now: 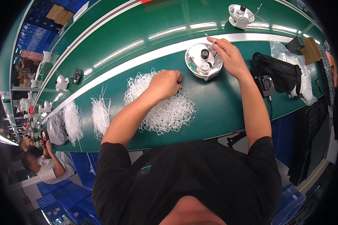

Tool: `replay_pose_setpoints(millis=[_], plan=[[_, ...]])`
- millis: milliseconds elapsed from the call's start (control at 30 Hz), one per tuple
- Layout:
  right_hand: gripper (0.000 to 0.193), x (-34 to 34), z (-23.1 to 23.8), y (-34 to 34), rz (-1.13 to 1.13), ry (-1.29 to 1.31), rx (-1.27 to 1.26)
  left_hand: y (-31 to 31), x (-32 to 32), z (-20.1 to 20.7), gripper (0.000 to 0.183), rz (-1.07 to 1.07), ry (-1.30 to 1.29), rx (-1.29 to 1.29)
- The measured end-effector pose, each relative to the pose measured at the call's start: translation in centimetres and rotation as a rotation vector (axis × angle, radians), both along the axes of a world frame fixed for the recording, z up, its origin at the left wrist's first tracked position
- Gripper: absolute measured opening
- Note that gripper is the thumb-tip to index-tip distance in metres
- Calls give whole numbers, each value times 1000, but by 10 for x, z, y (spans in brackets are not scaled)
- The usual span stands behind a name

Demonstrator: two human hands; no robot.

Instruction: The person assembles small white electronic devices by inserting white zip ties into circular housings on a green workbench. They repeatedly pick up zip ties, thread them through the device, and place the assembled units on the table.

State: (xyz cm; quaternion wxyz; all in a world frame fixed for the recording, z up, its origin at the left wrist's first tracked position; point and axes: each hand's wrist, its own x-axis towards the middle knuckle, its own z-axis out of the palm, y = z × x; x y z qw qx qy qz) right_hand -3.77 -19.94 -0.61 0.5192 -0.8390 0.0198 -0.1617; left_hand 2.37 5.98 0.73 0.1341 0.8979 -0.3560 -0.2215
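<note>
A round white camera housing [196, 56] stands on the green bench in front of me, its inside exposed with a black lens [205, 54] and a bit of green circuit board. At its upper right rim my right hand [229, 56] pinches a thin cable [207, 35] whose end sticks out past the fingertips. My left hand [166, 84] is over a heap of white looped ties [169, 114], left of the housing. Its fingers are curled together at the heap's right edge; whatever they hold is hidden.
Straight white ties [100, 116] and another white pile [73, 122] lie to the left. A second camera unit [241, 17] sits on the far green surface. At right are a black cloth bag [276, 71], a small black fan-like device [266, 85] and a cardboard box [311, 50]. Another person [50, 167] is at far left.
</note>
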Motion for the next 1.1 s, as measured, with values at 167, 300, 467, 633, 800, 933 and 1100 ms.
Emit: replay_pose_setpoints(millis=[167,300,467,633,800,933,1100], plan=[[33,-2,3,0,6,23,60,4,5,-2,17,56,80,-162],[27,-1,3,-1,-19,47,176,5,17,11,12,175,206,-337],[20,2,8,4,-13,55,216,4,35,16,12,240,388,-583],[24,6,10,7,-38,70,122,-31,54,18,12,213,443,-934],[25,14,11,9,-9,68,126,-60,59,12,15,217,530,-1152],[24,11,18,9,-12,76,97,-73,54,12,22,239,565,-1247],[24,10,19,11,-3,84,157,-75,53,13,27,246,657,-1200]])
